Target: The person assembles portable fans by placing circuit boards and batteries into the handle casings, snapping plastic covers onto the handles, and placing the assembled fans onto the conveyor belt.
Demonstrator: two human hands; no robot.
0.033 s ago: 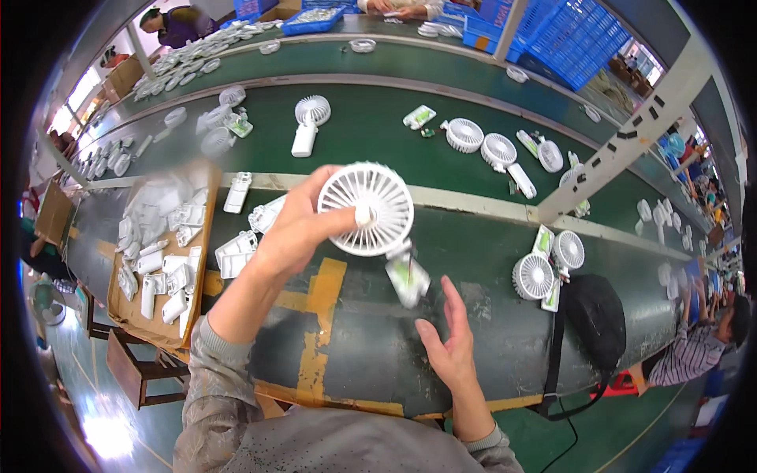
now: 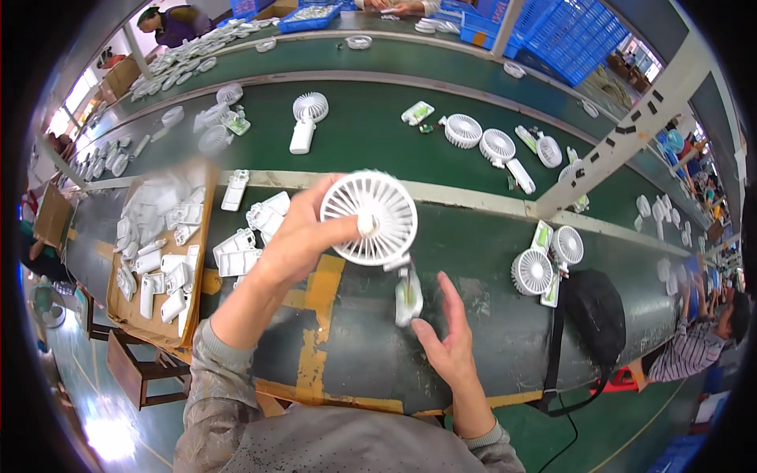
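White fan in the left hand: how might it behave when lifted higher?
The white fan is probably light: the left hand alone holds it. Its blurred handle piece, dangling below, may swing loosely. Its thin grille slats could crack if squeezed.

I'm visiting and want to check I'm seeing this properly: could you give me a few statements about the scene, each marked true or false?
1. The left hand holds a white fan head. True.
2. The right hand is clenched in a fist. False: it is open.
3. A green-and-white part hangs below the fan head. True.
4. The cardboard tray is on the person's right. False: it is on the left.
5. A black bag lies right of the right hand. True.
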